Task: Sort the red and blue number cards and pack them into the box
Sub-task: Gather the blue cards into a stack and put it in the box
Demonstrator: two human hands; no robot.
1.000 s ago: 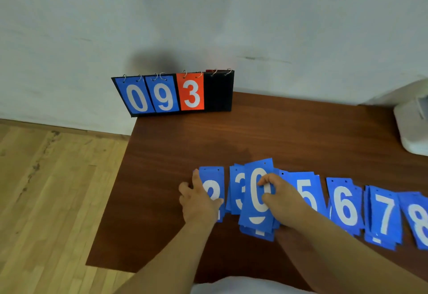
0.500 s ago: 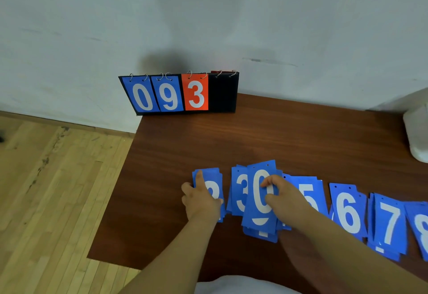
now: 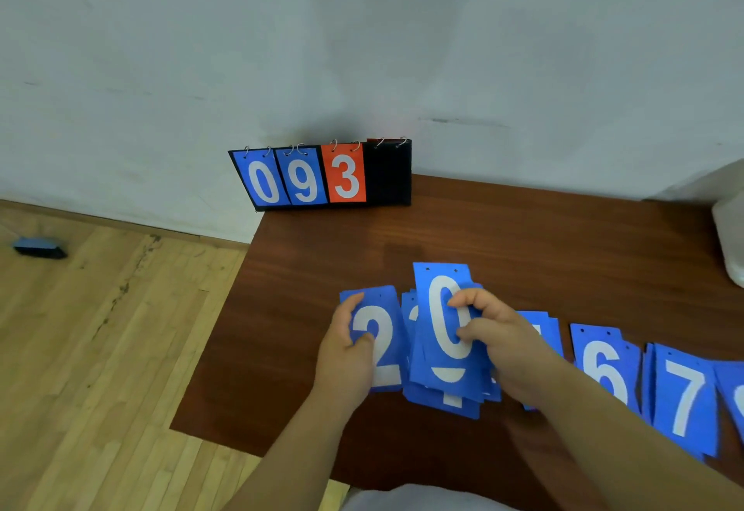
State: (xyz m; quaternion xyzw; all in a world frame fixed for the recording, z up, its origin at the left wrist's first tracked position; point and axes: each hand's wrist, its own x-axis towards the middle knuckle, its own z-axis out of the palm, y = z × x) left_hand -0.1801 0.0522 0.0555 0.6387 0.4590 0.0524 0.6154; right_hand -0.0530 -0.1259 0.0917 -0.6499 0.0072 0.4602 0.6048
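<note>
Blue number cards lie in a row near the front of the dark wooden table [image 3: 503,236]. My left hand [image 3: 346,353] grips the card stack topped by a 2 [image 3: 384,333], thumb on its face. My right hand [image 3: 497,339] pinches a stack of blue cards with a 0 on top [image 3: 441,309], which overlaps the pile beside the 2. To the right lie the 6 card [image 3: 604,357] and the 7 card [image 3: 684,393]. My right forearm hides the pile between the 0 and the 6.
A black flip scoreboard [image 3: 388,174] stands at the table's back left corner against the wall, showing blue 0, blue 9, red 3. A white object [image 3: 730,236] sits at the right edge. A dark blue object [image 3: 38,248] lies on the wooden floor at left.
My left hand has taken hold of the 2 stack and tilted it up so the whole 2 shows. My right hand has slid the 0 stack a little farther up and left.
</note>
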